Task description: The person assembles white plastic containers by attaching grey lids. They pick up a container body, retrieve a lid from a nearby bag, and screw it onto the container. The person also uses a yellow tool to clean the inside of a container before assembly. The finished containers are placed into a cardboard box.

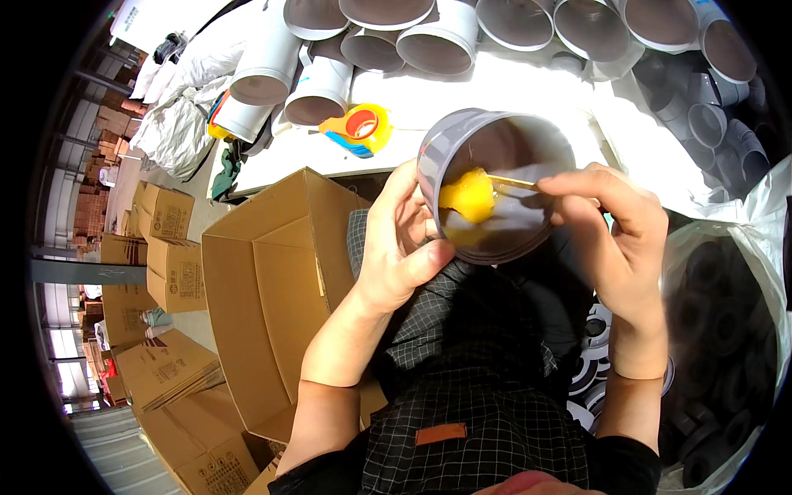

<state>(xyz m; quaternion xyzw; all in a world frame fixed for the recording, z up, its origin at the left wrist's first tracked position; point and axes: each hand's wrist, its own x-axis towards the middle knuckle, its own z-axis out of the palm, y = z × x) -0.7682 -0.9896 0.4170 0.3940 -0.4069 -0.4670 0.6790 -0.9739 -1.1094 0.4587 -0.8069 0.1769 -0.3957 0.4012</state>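
Over my lap I hold a round grey tub [435,153] tilted so that its open mouth faces me. My left hand [402,239] grips it from the left, thumb on the near rim and fingers around the outer wall. Inside the tub sits a lump of bright yellow paste [470,196], with a smear below it. My right hand [615,235] pinches a thin yellowish stick [513,181] between thumb and forefinger at the right rim. The stick's far end meets the paste; whether it carries a brush head is hidden.
Grey pipe fittings [437,45] line the back of the white table [404,103], near a colourful tape dispenser [360,129]. An open cardboard box [276,272] stands at my left, with more cartons [175,272] beyond. At right, a clear bag [742,219] holds black rings [709,330].
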